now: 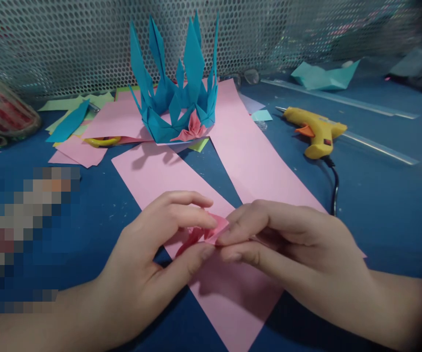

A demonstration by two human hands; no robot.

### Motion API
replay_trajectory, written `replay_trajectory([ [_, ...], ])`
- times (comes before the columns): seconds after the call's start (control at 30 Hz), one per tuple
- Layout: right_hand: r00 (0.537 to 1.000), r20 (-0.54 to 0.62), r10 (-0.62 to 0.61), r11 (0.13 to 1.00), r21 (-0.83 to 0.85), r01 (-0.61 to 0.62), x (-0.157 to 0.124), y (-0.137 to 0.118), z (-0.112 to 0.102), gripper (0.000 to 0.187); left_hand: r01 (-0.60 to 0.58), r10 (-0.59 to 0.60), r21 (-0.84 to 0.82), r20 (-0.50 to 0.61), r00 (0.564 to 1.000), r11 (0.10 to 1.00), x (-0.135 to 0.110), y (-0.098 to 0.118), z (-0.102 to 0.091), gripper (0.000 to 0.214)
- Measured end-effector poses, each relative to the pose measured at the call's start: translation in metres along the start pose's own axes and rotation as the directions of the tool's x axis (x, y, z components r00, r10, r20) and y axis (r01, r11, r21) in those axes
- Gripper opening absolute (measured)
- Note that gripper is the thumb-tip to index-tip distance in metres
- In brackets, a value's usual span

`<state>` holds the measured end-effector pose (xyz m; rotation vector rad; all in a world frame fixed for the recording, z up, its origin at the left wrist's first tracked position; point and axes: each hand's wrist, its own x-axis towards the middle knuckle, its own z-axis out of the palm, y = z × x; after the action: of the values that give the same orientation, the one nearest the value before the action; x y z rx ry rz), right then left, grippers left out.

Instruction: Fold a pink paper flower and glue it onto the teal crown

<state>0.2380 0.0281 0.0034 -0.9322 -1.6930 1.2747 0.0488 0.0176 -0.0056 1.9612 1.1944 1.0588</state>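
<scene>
**Inspector:** State of the hands?

**Assistant:** Left hand (152, 254) and right hand (287, 244) meet fingertip to fingertip. Both are closed in a pinch on one pink folded piece (211, 230), thumb below and fingers above. The fingers cover most of it, so its fold cannot be made out.

**Inspector:** Where does the piece sit?

**Assistant:** Low centre, held just above a long pink strip (152, 171) lying on the blue table (379, 205). A second pink strip (255, 156) runs off toward 12 o'clock, and the right hand hides its near end.

**Inspector:** Surroundings, taken from the piece?

**Assistant:**
- 12 o'clock: a blue paper crown (176, 93) stands upright with a pink paper flower (193, 128) on its front.
- 11 o'clock: yellow-handled scissors (102, 142) are partly tucked under pink sheets, with a blue paper blade (69, 122) and green scraps (75, 102) beyond.
- 10 o'clock: a clear pouch (1, 112) lies at the table edge.
- 2 o'clock: a yellow glue gun (315, 132) lies on its side, and its black cord (335, 186) passes behind the right hand.
- 1 o'clock, far off: a teal folded sheet (322, 76).
- Behind everything: a perforated screen (67, 44).
- 9 o'clock: a blurred patch, unreadable.
</scene>
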Motion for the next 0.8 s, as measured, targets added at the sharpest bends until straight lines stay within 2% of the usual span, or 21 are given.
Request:
replay_trajectory([
  [0.27,0.993,-0.01,-0.117,0.959,-0.262,0.11,0.0003,-0.0013,-0.0035,0.009,-0.01,0.02,-0.087,0.118,0.993,0.996,0.0002,-0.0065,-0.0078,0.016],
  [0.47,0.984,0.045,-0.17,0.911,-0.374,0.174,-0.001,0.0004,-0.0048,0.008,-0.048,0.051,-0.032,0.109,0.993,0.998,0.0,-0.0047,-0.0083,0.014],
  [0.67,0.993,0.026,-0.117,0.943,-0.312,0.119,0.0016,-0.0001,-0.0011,0.008,-0.076,0.073,0.021,0.115,0.991,0.997,0.0005,-0.0043,-0.0086,0.011],
  [0.8,0.999,0.017,-0.041,0.96,-0.276,0.044,0.0015,0.0005,0.0002,0.009,-0.087,0.08,0.049,0.117,0.99,0.995,0.0003,-0.0047,-0.0103,0.012],
])
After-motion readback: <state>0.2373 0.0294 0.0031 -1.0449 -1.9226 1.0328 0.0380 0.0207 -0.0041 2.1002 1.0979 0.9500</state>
